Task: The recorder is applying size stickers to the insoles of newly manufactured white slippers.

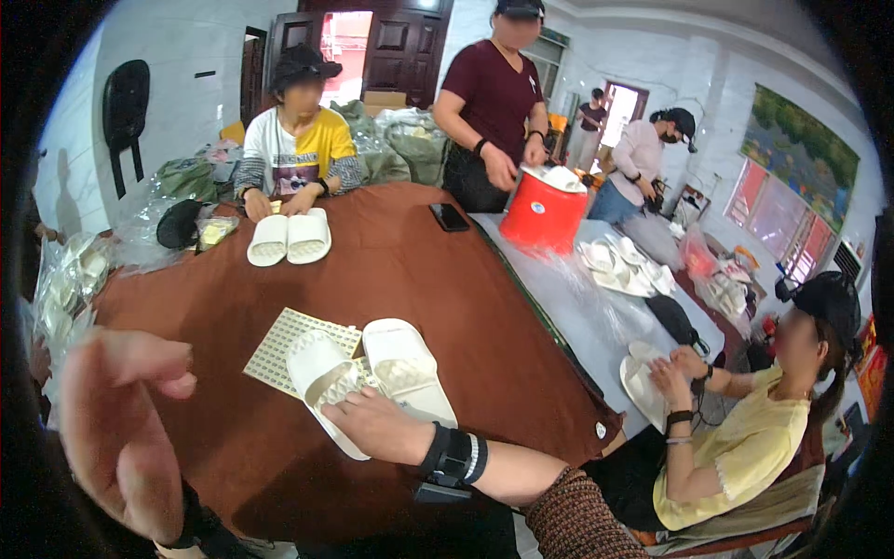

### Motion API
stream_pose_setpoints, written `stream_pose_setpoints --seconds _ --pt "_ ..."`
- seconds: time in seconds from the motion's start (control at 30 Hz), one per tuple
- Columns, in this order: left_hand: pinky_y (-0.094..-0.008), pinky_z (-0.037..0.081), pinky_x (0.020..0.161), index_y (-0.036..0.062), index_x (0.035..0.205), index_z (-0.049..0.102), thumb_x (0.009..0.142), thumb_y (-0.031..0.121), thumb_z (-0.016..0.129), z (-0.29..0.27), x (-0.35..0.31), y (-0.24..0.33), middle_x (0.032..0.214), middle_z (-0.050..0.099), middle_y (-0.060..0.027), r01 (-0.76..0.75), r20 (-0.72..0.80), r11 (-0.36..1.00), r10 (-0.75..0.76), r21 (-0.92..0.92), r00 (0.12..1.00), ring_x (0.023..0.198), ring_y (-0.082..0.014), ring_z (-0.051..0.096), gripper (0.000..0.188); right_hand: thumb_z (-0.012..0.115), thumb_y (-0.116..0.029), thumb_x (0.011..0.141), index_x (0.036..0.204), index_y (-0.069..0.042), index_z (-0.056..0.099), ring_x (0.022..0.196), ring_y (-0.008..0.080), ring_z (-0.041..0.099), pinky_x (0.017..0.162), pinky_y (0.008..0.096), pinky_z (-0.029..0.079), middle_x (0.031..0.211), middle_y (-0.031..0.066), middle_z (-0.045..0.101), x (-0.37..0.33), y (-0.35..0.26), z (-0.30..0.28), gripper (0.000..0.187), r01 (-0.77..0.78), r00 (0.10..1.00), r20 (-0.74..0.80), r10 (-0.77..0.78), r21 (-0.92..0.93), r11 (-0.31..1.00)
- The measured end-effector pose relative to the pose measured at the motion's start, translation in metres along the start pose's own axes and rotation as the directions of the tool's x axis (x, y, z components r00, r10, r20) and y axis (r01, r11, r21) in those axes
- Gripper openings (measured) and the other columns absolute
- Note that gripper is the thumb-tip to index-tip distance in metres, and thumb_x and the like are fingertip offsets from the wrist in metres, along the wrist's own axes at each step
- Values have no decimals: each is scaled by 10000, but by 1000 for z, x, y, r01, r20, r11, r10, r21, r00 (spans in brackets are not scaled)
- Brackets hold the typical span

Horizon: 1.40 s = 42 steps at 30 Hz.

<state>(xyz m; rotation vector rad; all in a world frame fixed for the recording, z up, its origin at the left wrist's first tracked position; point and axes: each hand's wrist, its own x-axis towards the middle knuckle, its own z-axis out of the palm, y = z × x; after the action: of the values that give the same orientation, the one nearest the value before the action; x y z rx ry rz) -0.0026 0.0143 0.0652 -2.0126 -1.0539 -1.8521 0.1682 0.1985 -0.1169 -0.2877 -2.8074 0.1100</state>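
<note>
Two white slippers (396, 345) on the brown-clothed bench (503, 373), close to the near side: left slipper (310, 354) slanting, toe end over a patterned sheet (275, 349); right slipper (430, 396) just beside, both heels toward the near edge, presumably for easy reach into the foot beds. Right hand (382, 424) laid low across the left slipper, fingers down at its foot bed, apparently to steady it; with fingertips mostly turned from view, impossible to tell a grasp from a plain press. Left hand (121, 438) raised toward the bench's left side, released, fingers loosely curled around nothing visible, well apart from both slippers and so leaving the sheet uncovered. Across the bench, another white pair (309, 238) before a seated co-worker (298, 154), likely for reach from that side. Dark phone (449, 217) near the far edge, clear of both pairs.
</note>
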Motion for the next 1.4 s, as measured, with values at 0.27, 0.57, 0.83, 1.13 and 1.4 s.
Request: stream_pose_setpoints --seconds 0.27,0.57,0.83,1.13,1.4 --pt "-349 455 760 -58 1372 456 956 488 547 -16 28 37 1085 609 -214 -309 48 950 311 -45 949 860 -224 550 693 561 -80 855 1220 -8 560 929 225 611 879 377 436 908 63 637 1 -7 0 373 72 994 -70 -83 -150 986" --pt "-346 466 778 -47 1357 470 953 435 559 -11 23 43 1062 617 -193 -309 99 942 322 -130 942 861 -232 564 636 580 -25 806 1145 -2 581 903 259 608 839 353 455 930 111 623 -4 -4 -2 340 67 989 -130 -74 -54 996" --pt "-344 476 795 -38 1343 482 950 388 570 -28 11 44 1042 624 -175 -279 131 949 298 -145 945 862 -239 577 586 561 -12 810 994 15 571 923 311 610 844 401 499 963 155 608 2 -4 -11 187 121 975 -187 -122 -20 992" --pt "-342 487 813 -27 1328 495 947 335 581 -47 -1 52 1019 632 -154 -244 146 949 275 -199 950 863 -247 591 533 573 -51 878 1047 3 584 898 322 605 801 415 501 970 146 570 5 -3 -31 178 68 995 -82 -58 124 990" --pt "-340 497 830 -17 1314 507 944 288 592 -57 -9 65 999 640 -135 -224 168 951 262 -214 951 863 -254 603 487 582 -55 894 1080 -6 613 937 366 621 824 424 507 1024 184 611 -1 21 -96 195 -88 968 -222 118 144 986"
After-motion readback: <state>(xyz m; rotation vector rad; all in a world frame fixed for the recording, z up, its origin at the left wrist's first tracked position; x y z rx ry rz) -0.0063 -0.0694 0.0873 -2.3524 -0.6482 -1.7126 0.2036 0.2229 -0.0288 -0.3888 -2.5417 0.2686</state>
